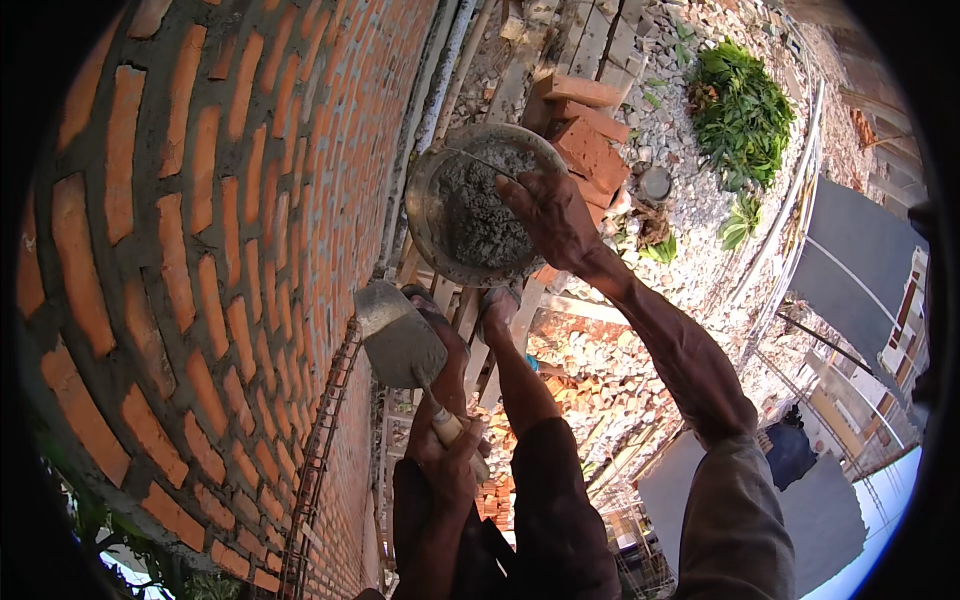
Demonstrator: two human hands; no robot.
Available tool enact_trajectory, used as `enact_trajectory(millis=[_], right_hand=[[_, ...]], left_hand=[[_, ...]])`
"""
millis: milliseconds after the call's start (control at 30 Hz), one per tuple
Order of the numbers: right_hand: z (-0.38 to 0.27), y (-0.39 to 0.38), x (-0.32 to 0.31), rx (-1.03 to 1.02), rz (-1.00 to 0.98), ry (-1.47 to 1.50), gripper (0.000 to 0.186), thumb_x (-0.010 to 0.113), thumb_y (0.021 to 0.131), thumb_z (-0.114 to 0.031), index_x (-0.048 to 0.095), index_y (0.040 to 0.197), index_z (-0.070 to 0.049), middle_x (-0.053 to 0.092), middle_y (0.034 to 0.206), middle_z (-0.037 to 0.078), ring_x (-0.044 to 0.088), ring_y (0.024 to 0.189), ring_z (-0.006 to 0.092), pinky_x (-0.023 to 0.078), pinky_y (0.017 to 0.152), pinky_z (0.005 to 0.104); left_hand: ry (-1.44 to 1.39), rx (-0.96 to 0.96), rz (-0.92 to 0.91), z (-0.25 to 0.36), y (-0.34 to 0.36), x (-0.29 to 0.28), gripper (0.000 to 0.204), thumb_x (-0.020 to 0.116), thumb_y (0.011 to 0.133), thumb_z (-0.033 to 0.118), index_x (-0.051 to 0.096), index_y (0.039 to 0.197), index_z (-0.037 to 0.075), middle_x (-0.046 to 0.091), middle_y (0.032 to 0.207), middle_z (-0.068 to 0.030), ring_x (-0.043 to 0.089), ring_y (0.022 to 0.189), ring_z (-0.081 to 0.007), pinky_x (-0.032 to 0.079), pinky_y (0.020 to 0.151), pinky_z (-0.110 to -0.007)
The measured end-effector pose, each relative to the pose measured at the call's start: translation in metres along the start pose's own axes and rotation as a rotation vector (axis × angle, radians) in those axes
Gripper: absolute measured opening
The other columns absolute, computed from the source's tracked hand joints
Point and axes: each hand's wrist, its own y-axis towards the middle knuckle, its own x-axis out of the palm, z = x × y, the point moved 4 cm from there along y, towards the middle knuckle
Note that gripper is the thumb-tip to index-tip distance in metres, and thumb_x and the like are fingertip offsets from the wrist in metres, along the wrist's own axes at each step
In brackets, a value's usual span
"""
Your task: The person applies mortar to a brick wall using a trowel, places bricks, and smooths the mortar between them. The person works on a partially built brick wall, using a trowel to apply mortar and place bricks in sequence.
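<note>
My left hand (pixel 450 465) is closed around the wooden handle of a trowel (pixel 405 345). The trowel's broad grey blade is smeared with mortar and sits beside the brick wall (pixel 205 300), above my bare legs. Farther out, my right hand (pixel 550 220) grips the thin wire handle of a round bucket (pixel 421 190) at its right side. Wet grey mortar (pixel 485 210) lies inside the bucket. My feet (pixel 497 310) stand on planks just below it.
The wall of orange bricks and grey joints fills the left side. Stacked loose bricks (pixel 590 150) lie right of the bucket on wooden planks (pixel 590 45). A rusty rebar lattice (pixel 318 450) runs along the wall. Rubble and a leafy green heap (pixel 740 112) are at the right.
</note>
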Motion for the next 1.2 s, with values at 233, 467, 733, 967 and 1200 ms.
enact_trajectory(millis=[233,467,733,967,1200], right_hand=[[0.03,-0.057,0.073,0.328,-0.199,0.089,0.041,0.049,0.096,-0.029,0.052,0.071,0.004,0.043,0.056,0.022,0.049,0.054,0.039,0.039,0.054,0.0454],[0.021,-0.071,0.07,0.163,-0.152,-0.005,0.039,0.051,0.095,-0.027,0.05,0.069,0.003,0.044,0.056,0.021,0.051,0.057,0.0401,0.041,0.055,0.044],[0.019,-0.104,0.101,0.133,-0.411,0.114,0.025,0.052,0.092,-0.023,0.048,0.079,-0.002,0.049,0.06,0.021,0.057,0.063,0.0384,0.044,0.057,0.0437],[0.041,-0.046,0.055,0.061,-0.087,-0.027,0.018,0.05,0.092,-0.012,0.054,0.082,0.002,0.049,0.062,0.017,0.054,0.063,0.037,0.041,0.056,0.045],[0.026,-0.001,0.063,-0.179,-0.171,-0.305,0.024,0.051,0.09,-0.016,0.058,0.074,0.002,0.058,0.068,0.021,0.06,0.067,0.0384,0.048,0.062,0.0426]], left_hand=[[-0.004,-0.066,0.068,-0.019,-0.004,-0.027,0.046,0.064,0.074,0.002,0.049,0.118,-0.003,0.059,0.075,-0.0076,0.057,0.054,-0.0124,0.049,0.051,-0.025],[-0.032,-0.046,0.004,-0.027,-0.007,-0.041,0.042,0.064,0.078,0.004,0.049,0.117,-0.002,0.057,0.076,-0.0058,0.057,0.057,-0.0118,0.05,0.051,-0.026],[0.001,-0.106,-0.002,-0.031,-0.01,-0.036,0.053,0.063,0.077,0.001,0.044,0.127,-0.001,0.054,0.079,-0.0055,0.056,0.058,-0.0114,0.048,0.05,-0.024],[0.007,0.014,0.0,-0.029,-0.006,-0.02,0.031,0.064,0.075,0.006,0.053,0.103,-0.002,0.056,0.071,-0.0052,0.055,0.052,-0.013,0.047,0.05,-0.026],[0.011,-0.092,-0.006,-0.035,-0.012,-0.038,0.053,0.066,0.076,0.005,0.047,0.125,-0.001,0.055,0.074,-0.0057,0.056,0.054,-0.0135,0.048,0.05,-0.027]])
